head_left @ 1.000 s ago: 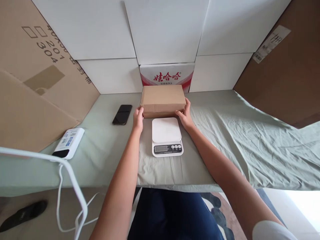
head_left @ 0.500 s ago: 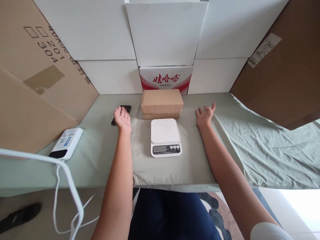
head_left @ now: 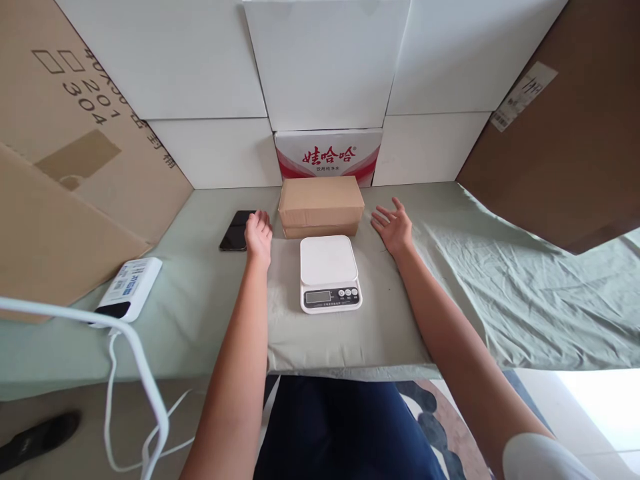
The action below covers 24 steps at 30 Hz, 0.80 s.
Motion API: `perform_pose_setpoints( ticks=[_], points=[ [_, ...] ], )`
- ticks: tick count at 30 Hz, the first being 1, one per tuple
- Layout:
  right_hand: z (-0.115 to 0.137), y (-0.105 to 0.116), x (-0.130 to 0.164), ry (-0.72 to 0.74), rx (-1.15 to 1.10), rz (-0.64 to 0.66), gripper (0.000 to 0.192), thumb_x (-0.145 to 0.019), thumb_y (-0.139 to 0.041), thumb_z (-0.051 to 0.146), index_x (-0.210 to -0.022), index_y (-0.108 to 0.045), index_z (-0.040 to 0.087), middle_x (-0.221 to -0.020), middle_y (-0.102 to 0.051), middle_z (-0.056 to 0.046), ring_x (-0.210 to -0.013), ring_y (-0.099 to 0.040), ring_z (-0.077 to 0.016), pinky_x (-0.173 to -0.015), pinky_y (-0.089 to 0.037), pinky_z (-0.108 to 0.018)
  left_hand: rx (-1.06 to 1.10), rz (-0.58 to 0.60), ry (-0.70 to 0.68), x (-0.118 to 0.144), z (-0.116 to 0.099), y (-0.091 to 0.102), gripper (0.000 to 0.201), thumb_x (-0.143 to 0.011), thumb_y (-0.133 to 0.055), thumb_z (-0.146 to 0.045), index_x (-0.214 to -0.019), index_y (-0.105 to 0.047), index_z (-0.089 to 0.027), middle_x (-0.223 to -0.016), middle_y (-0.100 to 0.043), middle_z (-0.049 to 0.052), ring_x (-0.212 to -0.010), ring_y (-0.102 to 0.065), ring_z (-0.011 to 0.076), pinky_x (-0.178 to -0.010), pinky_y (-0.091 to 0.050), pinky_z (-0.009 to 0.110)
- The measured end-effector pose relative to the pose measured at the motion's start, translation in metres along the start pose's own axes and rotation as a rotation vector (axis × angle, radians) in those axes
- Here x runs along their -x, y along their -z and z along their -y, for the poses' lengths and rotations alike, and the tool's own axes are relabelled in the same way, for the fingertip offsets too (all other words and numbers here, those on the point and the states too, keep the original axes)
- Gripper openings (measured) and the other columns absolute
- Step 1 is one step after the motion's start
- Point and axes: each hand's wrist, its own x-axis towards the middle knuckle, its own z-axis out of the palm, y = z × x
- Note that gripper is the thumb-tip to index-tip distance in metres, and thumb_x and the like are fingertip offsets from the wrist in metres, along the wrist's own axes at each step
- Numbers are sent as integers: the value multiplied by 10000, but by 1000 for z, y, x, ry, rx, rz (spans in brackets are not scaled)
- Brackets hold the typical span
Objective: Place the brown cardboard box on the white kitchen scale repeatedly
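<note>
A white kitchen scale (head_left: 329, 261) lies on the green cloth in front of me, its dark display panel facing my side. Behind it sits a closed brown cardboard box (head_left: 321, 195). My left hand (head_left: 259, 235) is palm up between a black phone (head_left: 233, 233) and the box, holding nothing, its fingers loosely bent. It overlaps the phone's right edge in view. On the other side, my right hand (head_left: 393, 228) is open, palm up and fingers spread, a little right of the box. Neither hand touches the scale or the box.
A white device (head_left: 133, 287) with a cable lies at the left, with a white curved bar (head_left: 135, 347) nearer me. Large cardboard boxes (head_left: 85, 167) (head_left: 545, 147) flank the cloth-covered table (head_left: 345, 347). White panels and a red-and-white carton (head_left: 327, 155) stand behind.
Both hands have moved inward, toward the brown box. My left hand has shifted right, uncovering more of the phone; my right hand has shifted left. The view has shifted slightly.
</note>
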Motion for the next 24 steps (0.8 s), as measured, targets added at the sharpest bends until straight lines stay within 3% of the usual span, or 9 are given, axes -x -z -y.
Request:
perform_pose_setpoints(
  ticks=[5, 8, 13, 24],
  points=[
    [1, -19, 17, -88, -34, 176, 610, -683, -696, 443, -1280, -583, 396, -1119, -757, 15, -1077, -730, -229, -1015, -598, -425, -64, 126, 30, 5, 13, -8, 466, -1017, -478, -536, -1309, -736, -280, -1630, -539, 106, -1530, -487, 218, -1260, -348, 369],
    [-1, -26, 22, -89, -31, 200, 609, -682, -697, 429, -1280, -587, 393, -1087, -772, 31, -1041, -736, -219, -1025, -589, -412, -109, 188, 25, 6, 19, -10, 462, -992, -542, -580, -1284, -752, -290, -1587, -584, 111, -1513, -512, 249, -1244, -382, 401],
    [-6, -31, 24, -45, 18, 225, 621, -674, -691, 414, -1285, -584, 389, -1053, -757, 40, -968, -727, -202, -1043, -573, -400, -127, 187, 30, 8, 23, -14, 432, -994, -558, -560, -1264, -759, -290, -1549, -623, 99, -1489, -539, 240, -1228, -407, 394],
    [-18, -35, 28, 130, 243, 341, 595, -744, -666, 406, -1329, -566, 368, -1386, -683, 16, -1316, -610, -253, -1143, -517, -449, -97, 171, 30, 11, 24, -16, 427, -961, -633, -560, -1223, -772, -253, -1512, -647, 139, -1488, -541, 275, -1239, -390, 417]
  ],
)
